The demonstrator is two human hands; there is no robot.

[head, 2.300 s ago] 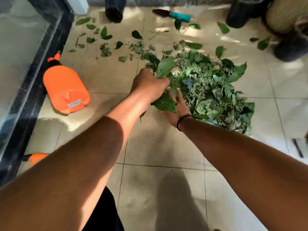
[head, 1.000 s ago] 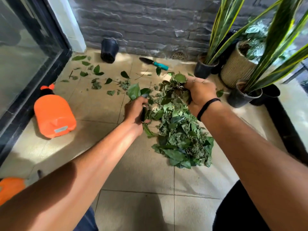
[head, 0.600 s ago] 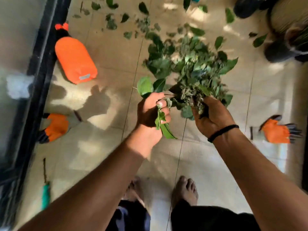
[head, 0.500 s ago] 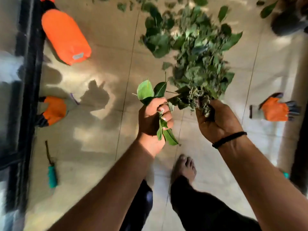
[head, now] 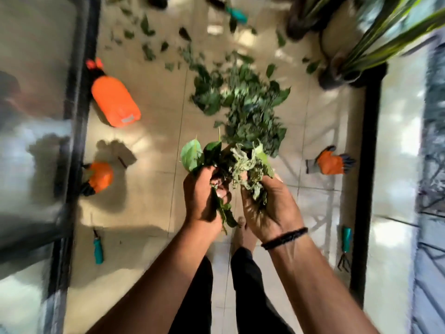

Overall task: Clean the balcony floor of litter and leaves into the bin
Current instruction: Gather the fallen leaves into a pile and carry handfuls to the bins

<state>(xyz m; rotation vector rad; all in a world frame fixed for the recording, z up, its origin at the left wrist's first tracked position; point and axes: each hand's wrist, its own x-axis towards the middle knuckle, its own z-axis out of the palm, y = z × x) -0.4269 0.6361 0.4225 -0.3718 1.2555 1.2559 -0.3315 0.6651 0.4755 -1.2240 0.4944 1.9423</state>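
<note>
**A:** Nearest first?

**B:** Left hand (head: 202,196) at roughly six o'clock of the scene, fingers curled tight around a handful of leaves (head: 195,154), a few stems trailing down past the wrist. Right hand (head: 269,208) just beside it, palm turned up, fingers cupped round a clump of crumpled, drier leaves (head: 250,165). Both handfuls lifted well clear of the tiled floor (head: 149,194), touching each other at the top.

**A:** So, progress?

**B:** Barely begun, by the look of it. Two fistfuls picked up, nothing binned yet (no bin anywhere in view, so no telling which way to carry them).

**A:** And further out?

**B:** Directly past the hands, towards twelve o'clock, the main leaf pile (head: 243,102) on the floor, large and blurred. Beyond that, loose scattered leaves (head: 147,27) spread from eleven to one o'clock, reaching the far end.

**A:** Anything else lying about?

**B:** Orange glove (head: 332,162) at three o'clock, another orange glove (head: 98,177) at nine against the door frame, orange spray bottle (head: 113,100) on its side at ten. Teal-handled tool (head: 98,247) at eight, a small hand rake (head: 345,247) at four. Potted plants (head: 361,44) at one to two o'clock.

**A:** Left to do?

**B:** Most of it, probably: several more trips for the pile, then the strays one by one.
</note>
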